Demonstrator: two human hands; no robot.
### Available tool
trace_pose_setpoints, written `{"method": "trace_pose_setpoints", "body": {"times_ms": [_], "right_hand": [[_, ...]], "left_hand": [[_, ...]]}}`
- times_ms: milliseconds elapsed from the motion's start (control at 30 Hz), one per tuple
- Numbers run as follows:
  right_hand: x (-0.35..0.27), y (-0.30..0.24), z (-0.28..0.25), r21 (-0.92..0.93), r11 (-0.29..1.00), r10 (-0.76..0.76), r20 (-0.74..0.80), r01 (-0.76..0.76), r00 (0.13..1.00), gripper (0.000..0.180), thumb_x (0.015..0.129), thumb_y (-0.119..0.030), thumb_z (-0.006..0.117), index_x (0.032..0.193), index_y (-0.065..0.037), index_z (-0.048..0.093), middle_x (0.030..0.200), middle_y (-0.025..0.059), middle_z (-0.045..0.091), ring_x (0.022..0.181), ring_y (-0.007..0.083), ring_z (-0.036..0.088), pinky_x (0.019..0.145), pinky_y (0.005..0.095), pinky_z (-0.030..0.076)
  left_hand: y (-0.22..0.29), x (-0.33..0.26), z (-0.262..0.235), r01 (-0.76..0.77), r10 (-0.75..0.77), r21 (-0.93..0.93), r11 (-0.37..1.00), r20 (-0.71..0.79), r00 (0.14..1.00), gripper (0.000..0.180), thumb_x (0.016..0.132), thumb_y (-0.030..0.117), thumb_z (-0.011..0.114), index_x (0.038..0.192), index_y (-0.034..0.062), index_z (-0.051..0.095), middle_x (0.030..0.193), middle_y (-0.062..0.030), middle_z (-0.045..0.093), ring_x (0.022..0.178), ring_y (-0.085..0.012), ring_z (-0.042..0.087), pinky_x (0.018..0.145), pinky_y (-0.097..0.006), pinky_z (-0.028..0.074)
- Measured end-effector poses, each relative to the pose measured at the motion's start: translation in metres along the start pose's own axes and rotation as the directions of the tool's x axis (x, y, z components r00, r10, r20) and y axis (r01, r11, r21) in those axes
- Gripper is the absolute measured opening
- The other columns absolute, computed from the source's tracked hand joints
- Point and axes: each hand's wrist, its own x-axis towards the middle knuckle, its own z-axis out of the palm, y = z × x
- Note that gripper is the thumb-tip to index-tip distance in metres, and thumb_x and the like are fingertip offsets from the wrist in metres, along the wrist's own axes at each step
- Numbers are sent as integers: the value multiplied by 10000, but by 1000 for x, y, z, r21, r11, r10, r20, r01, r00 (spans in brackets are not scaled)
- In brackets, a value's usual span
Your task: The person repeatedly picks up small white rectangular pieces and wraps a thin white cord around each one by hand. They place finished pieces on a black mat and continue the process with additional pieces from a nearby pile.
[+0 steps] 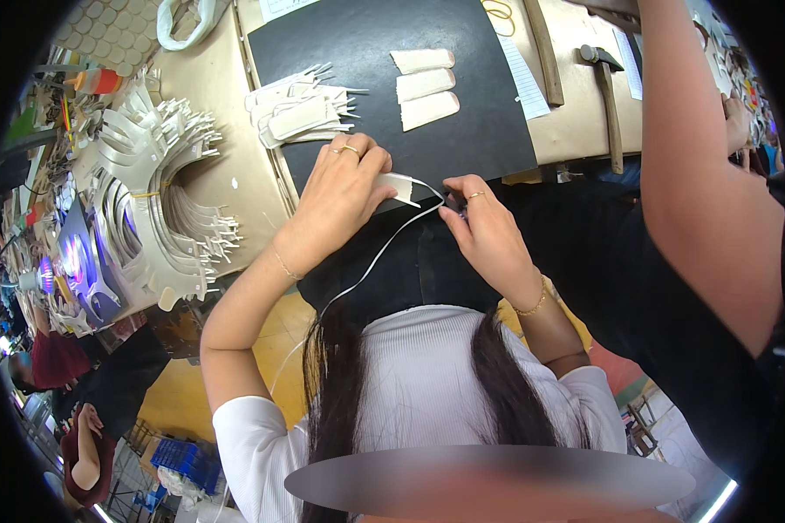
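Observation:
My left hand (344,183) pinches a small white flat piece (399,186) just past the near edge of the black board (358,35). A thin white cord (384,248) runs from that piece to my right hand (488,228), loops back and trails down past my lap. The right thumb and forefinger are closed at the cord, with a small dark object (452,202) between them that I cannot make out. Beyond my left hand lies a pile of white strap-like pieces (301,109). Three cream tabs (426,87) lie in a column on the board.
Bundled white curved pieces (153,192) are stacked on the table at left. A hammer (604,78) and a wooden handle (545,52) lie at right. Another person's arm (693,166) reaches in close on the right. A white tape roll (186,22) sits at far left.

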Motion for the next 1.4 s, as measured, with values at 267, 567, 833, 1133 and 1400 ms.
{"method": "trace_pose_setpoints", "body": {"times_ms": [267, 567, 833, 1133, 1400], "right_hand": [[5, -15, 0, -87, 996, 29, 9, -29, 1000, 283, 892, -147, 744, 1145, -58, 654, 1074, 113, 646, 824, 359, 700, 721, 447, 567], [13, -18, 7, -48, 999, -9, -36, 7, 999, 237, 906, -115, 714, 1117, -18, 665, 1010, 179, 723, 842, 384, 718, 755, 448, 581], [20, -9, 3, 14, 996, -85, -214, 90, 973, 279, 900, -96, 747, 1157, 5, 702, 843, 167, 731, 603, 229, 680, 638, 315, 553], [35, 2, -38, 497, 826, 346, -72, -267, 936, 412, 862, -112, 819, 1232, -22, 663, 796, 16, 671, 516, 39, 533, 447, 199, 440], [30, 30, -54, 820, 557, 338, -83, -129, 937, 387, 905, -68, 789, 1231, -19, 587, 830, 60, 680, 547, 16, 512, 427, 152, 384]], "left_hand": [[15, -12, -7, 90, -86, -131, 987, 37, 996, 201, 862, 111, 785, 1012, 72, 656, 916, -52, 703, 832, -266, 620, 862, -372, 402], [27, -17, -17, 52, -51, -136, 989, 15, 999, 185, 855, 112, 798, 971, 74, 659, 921, -38, 706, 820, -232, 628, 852, -362, 367], [16, -15, -25, 93, -106, -124, 988, -101, 989, 175, 883, 151, 774, 1013, 96, 671, 905, -50, 714, 835, -235, 651, 866, -375, 361], [-26, 25, -48, 136, -13, 387, 912, -304, 953, 310, 844, 165, 794, 1133, 89, 713, 1298, -142, 620, 1182, -334, 580, 1011, -450, 409], [7, 71, 36, -83, 122, 324, 942, -102, 987, 447, 871, 245, 773, 1235, 20, 643, 1359, -200, 574, 1254, -366, 547, 1042, -463, 438]]}}
